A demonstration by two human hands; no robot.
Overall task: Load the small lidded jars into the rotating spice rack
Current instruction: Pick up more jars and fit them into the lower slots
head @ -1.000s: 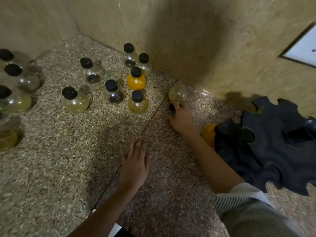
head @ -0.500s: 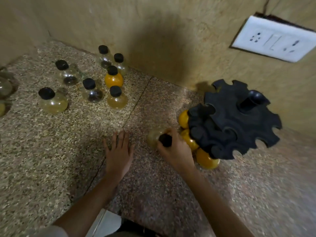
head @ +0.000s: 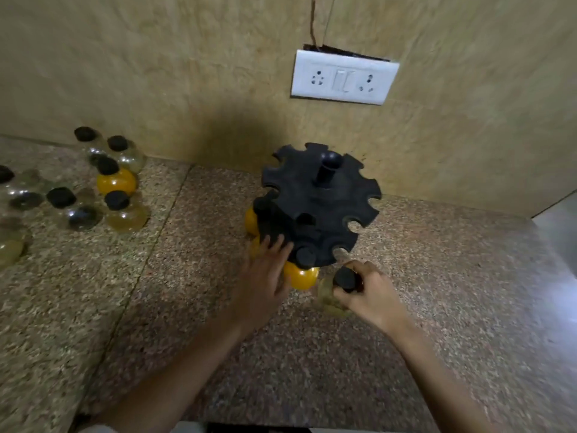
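The black rotating spice rack (head: 321, 204) stands on the speckled counter near the wall, with notched slots around its rim. Orange jars (head: 301, 278) hang in slots on its near-left side. My right hand (head: 368, 295) grips a pale yellow jar with a black lid (head: 331, 296) just in front of the rack's near edge. My left hand (head: 265, 276) rests with spread fingers against the rack's near-left rim, touching it. Several more black-lidded jars (head: 117, 182) stand in a group at the far left of the counter.
A white socket and switch plate (head: 343, 78) is on the wall above the rack. The granite counter (head: 187, 276) meets the wall behind, and a grey surface (head: 559, 229) begins at the right edge.
My right hand has carried the pale jar rightward to the rack's front. My left hand has lifted off the counter and moved onto the rack's rim. The view has swung right.
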